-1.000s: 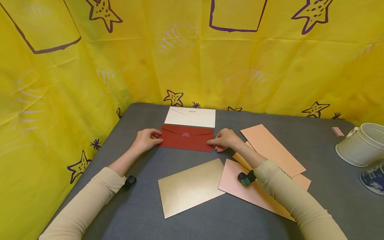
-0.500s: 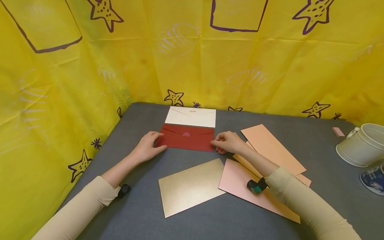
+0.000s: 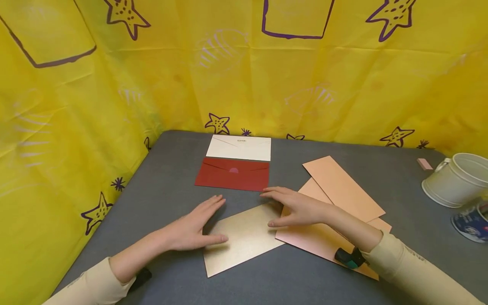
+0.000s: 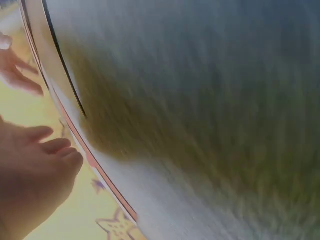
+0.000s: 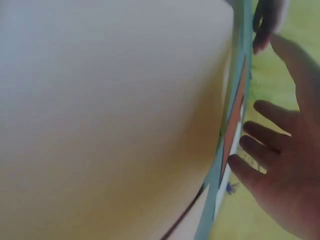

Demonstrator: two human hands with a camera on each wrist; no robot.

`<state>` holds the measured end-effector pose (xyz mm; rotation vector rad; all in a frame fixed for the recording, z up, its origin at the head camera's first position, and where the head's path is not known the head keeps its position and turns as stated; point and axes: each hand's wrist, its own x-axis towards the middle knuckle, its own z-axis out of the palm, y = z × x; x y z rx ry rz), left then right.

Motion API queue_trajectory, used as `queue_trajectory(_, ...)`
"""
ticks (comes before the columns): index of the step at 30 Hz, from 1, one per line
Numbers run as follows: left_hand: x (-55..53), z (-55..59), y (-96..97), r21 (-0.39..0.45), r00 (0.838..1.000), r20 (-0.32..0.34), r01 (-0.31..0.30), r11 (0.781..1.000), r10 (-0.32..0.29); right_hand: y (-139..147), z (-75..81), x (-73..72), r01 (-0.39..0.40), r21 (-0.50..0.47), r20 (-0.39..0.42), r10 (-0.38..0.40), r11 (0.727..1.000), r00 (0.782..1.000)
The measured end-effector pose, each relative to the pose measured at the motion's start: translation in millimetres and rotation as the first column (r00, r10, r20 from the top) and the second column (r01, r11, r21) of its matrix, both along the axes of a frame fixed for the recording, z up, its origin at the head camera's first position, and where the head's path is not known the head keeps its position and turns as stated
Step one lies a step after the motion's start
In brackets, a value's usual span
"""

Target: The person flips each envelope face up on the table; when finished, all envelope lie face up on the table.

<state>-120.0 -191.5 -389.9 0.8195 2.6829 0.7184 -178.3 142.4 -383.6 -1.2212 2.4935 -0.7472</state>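
In the head view a gold envelope (image 3: 244,239) lies slanted on the dark table. My left hand (image 3: 194,226), fingers extended and thumb apart, is over its left edge; whether it touches is unclear. The right hand (image 3: 299,207), spread in the same way, is above the gold envelope's right end and the pink envelope (image 3: 305,238). Both hands hold nothing, and the right wrist view also shows the right hand (image 5: 285,155) with separated fingers. Farther back a red envelope (image 3: 232,174) with a round pink seal lies just in front of a white envelope (image 3: 239,148).
Peach envelopes (image 3: 345,186) overlap the pink one at the right. A white metal bucket (image 3: 455,182), a blue tin (image 3: 472,222) and a small pink block (image 3: 424,164) stand or lie at the far right. A yellow patterned cloth (image 3: 244,84) hangs behind the table (image 3: 164,173).
Both hands have let go of the red envelope's ends and come back toward the gold envelope, fingers spreading. The red envelope stays below the white one.
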Motion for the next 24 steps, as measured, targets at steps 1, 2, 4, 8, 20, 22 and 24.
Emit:
queue_trajectory(1,5.3,0.0,1.4,-0.028,1.000,0.021,0.023,0.999,-0.022,1,-0.2,4.4,-0.023,0.028,0.003,0.023,0.999,1.000)
queue_trajectory(2,10.5,0.2,2.6,-0.052,0.998,0.043,0.043,0.998,-0.041,2,-0.6,8.6,-0.040,0.056,0.006,0.040,0.998,0.999)
queue_trajectory(4,19.6,0.0,4.3,-0.094,0.995,0.067,0.084,0.992,-0.078,3,-2.1,15.7,-0.072,0.104,-0.009,0.074,0.992,0.997)
queue_trajectory(8,32.9,-1.4,4.5,-0.128,0.987,0.052,0.157,0.979,-0.151,5,-5.9,24.9,-0.103,0.192,-0.069,0.118,0.976,0.991)
queue_trajectory(20,35.4,-6.1,-8.7,-0.188,0.981,0.021,0.192,0.963,-0.192,-3,-9.4,28.2,-0.080,0.198,-0.126,0.106,0.977,0.986)
queue_trajectory(22,33.0,-6.4,-11.4,-0.198,0.983,0.033,0.186,0.962,-0.183,-6,-10.3,27.9,-0.071,0.200,-0.137,0.099,0.977,0.986)
queue_trajectory(24,30.5,-6.6,-13.8,-0.204,0.983,0.038,0.185,0.961,-0.181,-9,-10.7,27.7,-0.067,0.204,-0.155,0.100,0.977,0.983)
